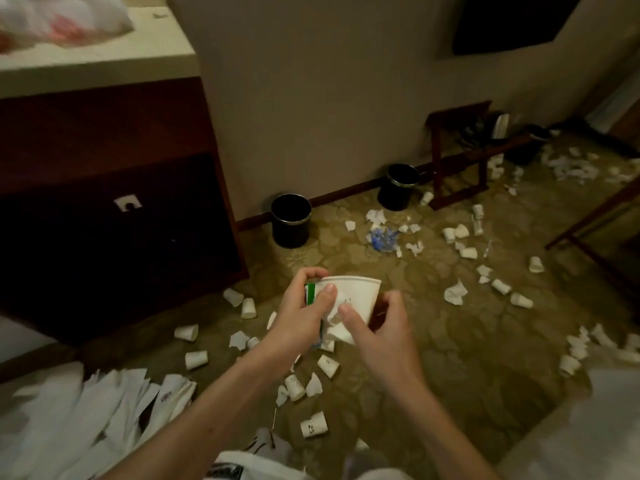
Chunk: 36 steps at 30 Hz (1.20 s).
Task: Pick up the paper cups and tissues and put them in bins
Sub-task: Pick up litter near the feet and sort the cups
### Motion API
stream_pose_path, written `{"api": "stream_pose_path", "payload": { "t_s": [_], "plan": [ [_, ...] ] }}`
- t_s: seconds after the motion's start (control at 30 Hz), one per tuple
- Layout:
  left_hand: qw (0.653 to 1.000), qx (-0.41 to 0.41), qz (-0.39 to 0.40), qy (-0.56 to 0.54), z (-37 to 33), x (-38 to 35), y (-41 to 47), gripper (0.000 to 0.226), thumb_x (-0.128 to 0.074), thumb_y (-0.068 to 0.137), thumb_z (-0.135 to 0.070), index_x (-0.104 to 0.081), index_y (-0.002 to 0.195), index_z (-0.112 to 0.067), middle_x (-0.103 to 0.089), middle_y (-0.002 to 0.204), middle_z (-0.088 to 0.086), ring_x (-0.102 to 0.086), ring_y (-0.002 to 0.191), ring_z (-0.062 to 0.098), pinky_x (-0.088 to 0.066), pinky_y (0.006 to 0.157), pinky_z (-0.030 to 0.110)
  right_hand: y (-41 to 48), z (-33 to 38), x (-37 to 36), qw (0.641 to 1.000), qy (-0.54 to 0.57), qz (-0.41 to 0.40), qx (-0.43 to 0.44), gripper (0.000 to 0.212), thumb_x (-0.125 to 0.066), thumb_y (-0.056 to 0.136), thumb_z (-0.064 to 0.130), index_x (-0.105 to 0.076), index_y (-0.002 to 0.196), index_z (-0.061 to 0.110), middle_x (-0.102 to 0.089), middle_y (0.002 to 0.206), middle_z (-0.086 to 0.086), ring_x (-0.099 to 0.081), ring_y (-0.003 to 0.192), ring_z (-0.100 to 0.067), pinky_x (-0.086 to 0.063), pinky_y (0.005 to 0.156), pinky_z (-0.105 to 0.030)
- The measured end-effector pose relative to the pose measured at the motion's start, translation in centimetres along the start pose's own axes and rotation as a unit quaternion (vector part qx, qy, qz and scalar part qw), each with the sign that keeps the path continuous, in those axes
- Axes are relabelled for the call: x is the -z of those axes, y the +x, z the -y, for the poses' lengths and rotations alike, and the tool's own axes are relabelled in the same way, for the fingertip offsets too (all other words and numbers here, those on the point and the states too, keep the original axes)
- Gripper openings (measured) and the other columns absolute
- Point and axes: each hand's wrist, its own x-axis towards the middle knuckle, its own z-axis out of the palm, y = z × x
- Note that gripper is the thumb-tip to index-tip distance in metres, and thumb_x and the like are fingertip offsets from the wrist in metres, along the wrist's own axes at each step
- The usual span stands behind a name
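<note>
One paper cup held mid-air btw both hands: left hand curls round it w/ a green-white scrap, right hand pinches its side. Grip lightly (thin wall looks crushable), then carry to nearer bin, well ahead.

- I am holding one paper cup.
- I am facing two black bins.
- I am standing among roughly twenty loose paper cups and many crumpled tissues, too scattered to count.
</note>
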Motion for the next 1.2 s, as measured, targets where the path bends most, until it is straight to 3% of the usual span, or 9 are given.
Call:
{"api": "stream_pose_path", "payload": {
  "t_s": [0.13,0.27,0.47,0.53,0.67,0.87,1.03,1.13,1.2],
  "plan": [
    [1.000,0.012,0.015,0.009,-2.3,-1.3,6.0,0.011,-0.053,0.099,-0.033,-0.057,0.104,-0.042,-0.063,0.109,-0.006,-0.070,0.084,0.012,-0.057,0.059,0.028,5.4,0.7,0.8,1.000,-0.009,-0.027,-0.010,0.033,-0.072,0.080,0.050,-0.044,0.092,0.035,-0.066,0.086,0.009,-0.064,0.071,0.007,-0.048,0.048,-0.013],
    [0.997,0.051,0.043,-0.032,-3.5,-2.5,12.0,0.013,-0.052,0.100,-0.032,-0.060,0.103,-0.042,-0.070,0.091,-0.011,-0.072,0.081,0.015,-0.058,0.062,0.034,11.5,0.3,1.6,0.999,0.031,-0.017,-0.016,0.032,-0.073,0.081,0.046,-0.045,0.091,0.033,-0.065,0.087,0.007,-0.065,0.069,0.008,-0.046,0.047,-0.010],
    [0.993,0.098,0.018,-0.057,-3.1,-7.4,22.3,0.015,-0.051,0.100,-0.032,-0.060,0.105,-0.042,-0.062,0.112,0.006,-0.069,0.092,0.024,-0.059,0.065,0.037,23.2,-2.5,4.7,0.995,0.045,0.060,-0.064,0.042,-0.077,0.073,0.049,-0.047,0.099,0.039,-0.064,0.093,0.012,-0.064,0.076,0.012,-0.048,0.049,-0.010],
    [0.990,0.117,0.006,-0.074,-3.1,-9.7,26.4,0.015,-0.051,0.100,-0.031,-0.061,0.109,-0.039,-0.061,0.116,0.009,-0.067,0.097,0.029,-0.059,0.065,0.038,28.1,-3.7,7.0,0.993,0.048,0.079,-0.078,0.045,-0.079,0.070,0.049,-0.049,0.102,0.040,-0.066,0.096,0.011,-0.066,0.078,0.008,-0.054,0.053,-0.016],
    [0.976,0.152,-0.030,-0.153,-4.0,-14.1,33.2,0.018,-0.054,0.100,-0.025,-0.060,0.117,-0.028,-0.066,0.107,0.012,-0.070,0.079,0.018,-0.055,0.060,0.029,37.1,-4.9,12.1,0.984,0.020,0.124,-0.129,0.052,-0.084,0.061,0.048,-0.057,0.102,0.030,-0.071,0.095,0.006,-0.071,0.080,-0.010,-0.060,0.070,-0.036],
    [0.954,0.157,-0.113,-0.228,-5.6,-17.1,40.2,0.019,-0.055,0.099,-0.018,-0.058,0.118,-0.019,-0.068,0.096,0.011,-0.070,0.074,0.019,-0.057,0.059,0.032,46.9,-3.8,14.7,0.972,-0.015,0.202,-0.116,0.041,-0.083,0.067,0.044,-0.063,0.099,0.028,-0.074,0.085,0.010,-0.071,0.076,-0.006,-0.058,0.067,-0.032],
    [0.939,0.147,-0.178,-0.255,-5.8,-16.1,45.6,0.021,-0.061,0.095,-0.024,-0.061,0.116,-0.023,-0.073,0.094,0.009,-0.071,0.078,0.022,-0.058,0.062,0.034,53.6,-2.8,12.9,0.960,-0.007,0.261,-0.098,0.052,-0.075,0.059,0.061,-0.066,0.100,0.031,-0.074,0.088,0.015,-0.071,0.080,-0.005,-0.058,0.065,-0.029],
    [0.917,0.152,-0.222,-0.293,-5.1,-15.3,49.1,0.024,-0.063,0.094,-0.023,-0.060,0.118,-0.021,-0.075,0.089,0.010,-0.073,0.077,0.024,-0.057,0.058,0.034,57.7,-2.7,11.5,0.951,0.003,0.296,-0.086,0.032,-0.076,0.073,0.047,-0.066,0.099,0.032,-0.074,0.090,0.018,-0.071,0.081,-0.003,-0.055,0.059,-0.020],
    [0.905,0.151,-0.239,-0.318,-4.5,-14.6,51.9,0.026,-0.062,0.095,-0.023,-0.059,0.120,-0.019,-0.075,0.095,0.013,-0.073,0.082,0.027,-0.059,0.065,0.038,60.9,-2.7,10.4,0.943,-0.004,0.322,-0.076,0.023,-0.075,0.081,0.036,-0.066,0.101,0.032,-0.074,0.091,0.015,-0.072,0.081,-0.006,-0.055,0.058,-0.020]
  ]
}}
